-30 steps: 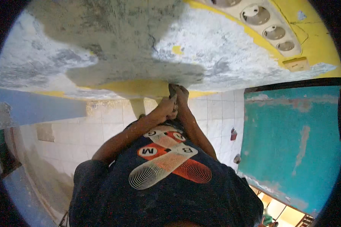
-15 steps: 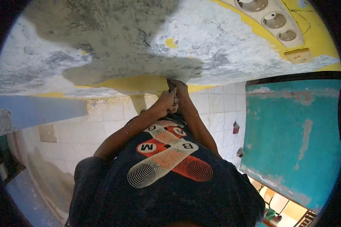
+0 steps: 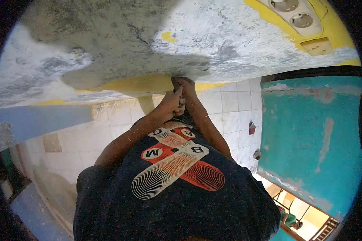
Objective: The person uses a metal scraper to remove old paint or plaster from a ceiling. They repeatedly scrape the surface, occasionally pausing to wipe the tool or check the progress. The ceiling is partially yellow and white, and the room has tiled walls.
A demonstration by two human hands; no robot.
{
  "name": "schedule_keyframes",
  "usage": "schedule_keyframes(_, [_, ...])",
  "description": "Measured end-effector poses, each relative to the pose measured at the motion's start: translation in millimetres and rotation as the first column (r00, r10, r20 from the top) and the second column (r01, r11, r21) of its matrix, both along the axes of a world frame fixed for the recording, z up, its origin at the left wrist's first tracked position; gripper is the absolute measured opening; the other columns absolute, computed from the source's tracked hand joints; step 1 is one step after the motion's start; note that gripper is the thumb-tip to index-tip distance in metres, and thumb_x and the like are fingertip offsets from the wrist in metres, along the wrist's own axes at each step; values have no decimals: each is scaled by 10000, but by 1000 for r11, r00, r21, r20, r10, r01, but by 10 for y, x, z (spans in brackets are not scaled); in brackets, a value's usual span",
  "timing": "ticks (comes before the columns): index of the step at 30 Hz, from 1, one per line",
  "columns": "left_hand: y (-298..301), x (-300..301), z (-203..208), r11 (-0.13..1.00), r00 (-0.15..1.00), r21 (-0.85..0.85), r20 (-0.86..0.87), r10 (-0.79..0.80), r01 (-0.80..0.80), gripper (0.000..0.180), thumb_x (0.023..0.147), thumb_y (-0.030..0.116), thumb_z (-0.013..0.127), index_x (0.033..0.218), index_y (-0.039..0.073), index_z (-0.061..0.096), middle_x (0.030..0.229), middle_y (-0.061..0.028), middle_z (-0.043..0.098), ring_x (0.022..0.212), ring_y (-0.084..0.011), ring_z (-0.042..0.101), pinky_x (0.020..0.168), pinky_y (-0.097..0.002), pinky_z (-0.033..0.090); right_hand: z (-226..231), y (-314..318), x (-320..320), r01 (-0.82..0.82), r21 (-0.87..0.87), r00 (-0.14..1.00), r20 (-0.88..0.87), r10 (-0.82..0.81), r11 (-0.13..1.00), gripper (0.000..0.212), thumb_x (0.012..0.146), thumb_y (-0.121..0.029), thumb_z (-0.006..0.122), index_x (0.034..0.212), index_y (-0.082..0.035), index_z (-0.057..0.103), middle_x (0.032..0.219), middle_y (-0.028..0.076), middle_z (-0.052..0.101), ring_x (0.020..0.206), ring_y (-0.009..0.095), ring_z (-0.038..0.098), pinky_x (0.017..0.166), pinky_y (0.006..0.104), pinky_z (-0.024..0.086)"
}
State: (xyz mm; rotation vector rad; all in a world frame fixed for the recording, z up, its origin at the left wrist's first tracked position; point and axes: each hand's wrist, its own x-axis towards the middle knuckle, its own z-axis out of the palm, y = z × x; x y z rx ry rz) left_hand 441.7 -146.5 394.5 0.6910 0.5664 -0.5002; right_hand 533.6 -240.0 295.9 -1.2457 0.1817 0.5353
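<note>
Both my hands are closed, close together, against the paint-stripped wall [image 3: 213, 36] in front of me. My left hand [image 3: 173, 104] is the nearer one, its fingers wrapped round what seems to be the handle of a small dark scraper-like tool [image 3: 175, 82]. My right hand [image 3: 186, 85] is closed farther forward on the same tool, at the wall's lower yellow strip [image 3: 138, 83]. Most of the tool is hidden by my fingers. The wall above is patchy white and grey, with my shadow across it.
A fixture with round openings [image 3: 301, 20] and a small box [image 3: 317, 46] are on the wall at upper right. White tiles [image 3: 233, 108] lie below. A teal panel [image 3: 301, 128] stands right, near a small red object [image 3: 251, 128]. Another person [image 3: 290, 220] is at lower right.
My two hands have shifted slightly left and up along the yellow strip, still closed together. The view has shifted a little too, and the other person at lower right shows more.
</note>
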Motion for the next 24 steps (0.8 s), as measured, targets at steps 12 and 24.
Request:
schedule_keyframes(12, [140,-17,-530,996,998,-77,18,-52,53,343,979,386,447,798,98,402,581,-9,389,357,-135,316,342,-297,222,-164,-23,-172,-45,-187,999,17,49,981,165,819,-91,624,893,56,612,791,73,619,648,142,547,573,282,443])
schedule_keyframes(24, [147,75,-95,993,991,0,-59,-119,120,317,961,371,499,829,89,438,603,5,390,401,-100,324,338,-249,253,-568,-148,67,-43,-318,839,504,207,947,114,802,-118,591,792,-12,631,712,79,611,670,175,586,610,314,461])
